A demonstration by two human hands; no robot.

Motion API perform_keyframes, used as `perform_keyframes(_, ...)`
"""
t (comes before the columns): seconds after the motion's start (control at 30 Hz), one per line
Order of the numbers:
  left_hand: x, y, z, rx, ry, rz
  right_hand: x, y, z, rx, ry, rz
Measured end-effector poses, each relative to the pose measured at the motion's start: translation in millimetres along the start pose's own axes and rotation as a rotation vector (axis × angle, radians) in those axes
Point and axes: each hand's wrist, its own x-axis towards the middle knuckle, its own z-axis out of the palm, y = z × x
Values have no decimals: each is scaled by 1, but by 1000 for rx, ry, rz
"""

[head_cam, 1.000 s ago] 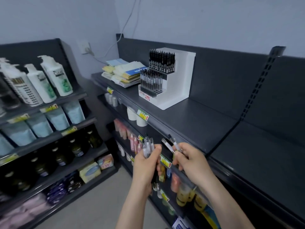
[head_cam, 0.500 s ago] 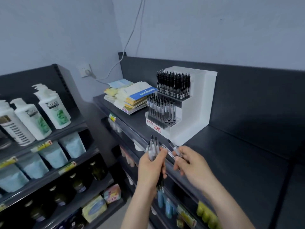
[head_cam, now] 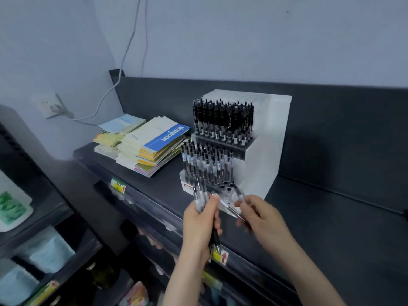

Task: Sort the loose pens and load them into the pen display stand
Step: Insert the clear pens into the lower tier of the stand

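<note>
The loose pens (head_cam: pixel 200 203) stand as a bunch in the left hand (head_cam: pixel 198 228), whose fingers are curled tight round their barrels, with dark tips poking out below the palm. Just beside it, the right hand (head_cam: pixel 259 215) pinches a clear pen (head_cam: pixel 230 209) between thumb and curled fingers; blur hides whether it grips more than one. Directly beyond both hands sits the white stepped pen display stand (head_cam: pixel 267 138) on the dark shelf (head_cam: pixel 320 228). Its upper tier is packed with black pens (head_cam: pixel 223 120), and its lower tier holds clear-barrelled pens (head_cam: pixel 205 164), with a few open holes (head_cam: pixel 225 186) nearest the right hand. A red-lettered label (head_cam: pixel 187 188) on the stand's front is too hidden to read. Beyond and left of the left hand lies a stack of notebooks (head_cam: pixel 154 149); the white writing on the top one's blue band is upside down and unreadable. A yellow price tag (head_cam: pixel 219 257) with a red arrow sits below the left hand.
</note>
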Motion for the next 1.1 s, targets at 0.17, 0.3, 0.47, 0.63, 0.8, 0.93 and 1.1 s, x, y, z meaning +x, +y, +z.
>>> perform_keyframes(0.17,53,21,-27,31,-65,3,26,-16,25,6,223,63)
perform_keyframes(0.3,87,27,-44,63,-160,41,42,-30,31,-133,401,3)
perform_keyframes(0.47,109,30,-57,150,-265,111,53,-43,45,-7,778,-50)
perform_keyframes(0.63,118,31,-64,171,-333,155,60,-55,63,-31,1015,-117)
perform_keyframes(0.8,121,31,-66,171,-370,190,70,-53,68,-126,1027,-160)
perform_keyframes(0.93,122,38,-66,172,-398,243,79,-46,70,-213,969,-116)
perform_keyframes(1.1,124,42,-64,177,-396,285,88,-31,75,-411,873,-23)
